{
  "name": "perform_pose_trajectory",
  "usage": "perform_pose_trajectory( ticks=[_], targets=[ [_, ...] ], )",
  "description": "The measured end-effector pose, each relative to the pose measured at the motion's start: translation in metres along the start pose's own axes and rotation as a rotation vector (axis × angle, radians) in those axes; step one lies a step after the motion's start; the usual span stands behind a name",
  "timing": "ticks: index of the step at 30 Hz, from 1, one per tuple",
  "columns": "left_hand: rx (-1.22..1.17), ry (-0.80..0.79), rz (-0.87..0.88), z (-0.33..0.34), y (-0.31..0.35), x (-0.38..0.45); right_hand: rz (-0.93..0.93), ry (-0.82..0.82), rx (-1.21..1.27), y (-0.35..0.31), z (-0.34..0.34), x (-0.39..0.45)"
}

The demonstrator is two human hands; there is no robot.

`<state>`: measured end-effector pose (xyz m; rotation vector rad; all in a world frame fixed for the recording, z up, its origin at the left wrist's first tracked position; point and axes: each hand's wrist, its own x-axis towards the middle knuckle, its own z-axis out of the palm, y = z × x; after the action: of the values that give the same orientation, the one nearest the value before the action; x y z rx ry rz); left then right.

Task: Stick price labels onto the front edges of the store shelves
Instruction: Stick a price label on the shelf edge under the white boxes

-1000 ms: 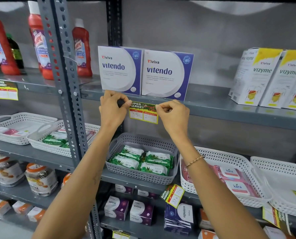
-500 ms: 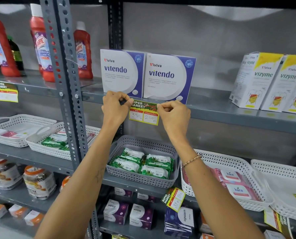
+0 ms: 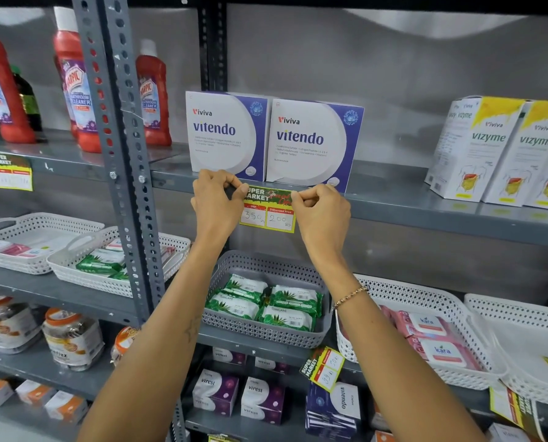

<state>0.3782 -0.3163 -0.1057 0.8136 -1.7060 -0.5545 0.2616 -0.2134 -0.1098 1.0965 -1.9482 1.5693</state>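
A yellow and red price label (image 3: 268, 212) reading 350 and 200 lies against the front edge of the grey shelf (image 3: 426, 208), just below two white and purple Vitendo boxes (image 3: 272, 138). My left hand (image 3: 217, 202) pinches the label's top left corner. My right hand (image 3: 322, 212) pinches its top right corner. Both hands press the label's upper strip onto the shelf edge, and its lower half hangs below the edge.
A grey perforated upright post (image 3: 119, 154) stands left of my hands. Red cleaner bottles (image 3: 78, 90) and another label (image 3: 11, 173) are at left, Vizyme boxes (image 3: 496, 148) at right. Below sit a grey basket of green wipes (image 3: 266, 301) and white baskets (image 3: 426, 330).
The label and both hands have shifted slightly up against the shelf edge. The camera has moved closer and a little down, so the shelves sit lower in view.
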Motion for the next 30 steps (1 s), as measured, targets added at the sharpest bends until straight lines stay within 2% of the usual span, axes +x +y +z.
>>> perform_pose_trajectory(
  ticks=[8, 16, 22, 26, 30],
  targets=[
    [-0.087, 0.060, -0.018, 0.006, 0.000, -0.004, -0.029, 0.036, -0.049, -0.004, 0.002, -0.004],
    [-0.020, 0.110, 0.009, 0.019, -0.004, -0.007, -0.074, 0.082, -0.208, -0.012, 0.014, -0.008],
    [-0.040, 0.114, 0.006, 0.014, -0.006, -0.002, -0.029, 0.022, -0.131, -0.012, 0.008, -0.002],
    [-0.148, 0.098, -0.013, 0.005, -0.012, 0.003, 0.023, -0.044, -0.089, -0.005, -0.001, 0.005],
    [-0.143, 0.063, -0.012, 0.003, -0.010, 0.005, -0.024, -0.062, -0.105, -0.008, -0.001, 0.003]
  ],
)
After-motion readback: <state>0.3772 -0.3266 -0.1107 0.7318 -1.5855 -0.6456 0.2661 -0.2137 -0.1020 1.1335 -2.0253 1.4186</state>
